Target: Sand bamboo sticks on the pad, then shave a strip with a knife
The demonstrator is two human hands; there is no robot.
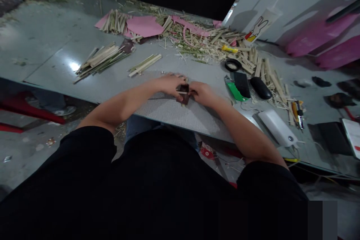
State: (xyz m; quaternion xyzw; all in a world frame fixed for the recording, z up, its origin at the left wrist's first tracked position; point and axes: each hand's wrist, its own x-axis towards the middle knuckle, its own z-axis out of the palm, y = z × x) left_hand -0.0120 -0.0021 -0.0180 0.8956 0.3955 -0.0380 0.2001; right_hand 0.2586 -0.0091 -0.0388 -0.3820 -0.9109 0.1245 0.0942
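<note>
A small dark brown block (183, 98) with a pale strip across it lies on the grey worktop near its front edge. My left hand (172, 84) bends over its left side, with fingers on its far edge and thumb on its near part. From the right, my right hand (201, 93) pinches at the block's right edge; what its fingertips hold is too small to make out. Beyond my left hand lies a small bunch of split bamboo strips (144, 65), and a larger bundle of strips (101, 60) rests farther left.
Pink paper (144, 26) and bamboo shavings (194, 47) line the back. On the right are a black ring (232, 65), a green object (236, 92), a black oval case (260, 87), a white box (277, 127) and a yellow cutter (295, 110).
</note>
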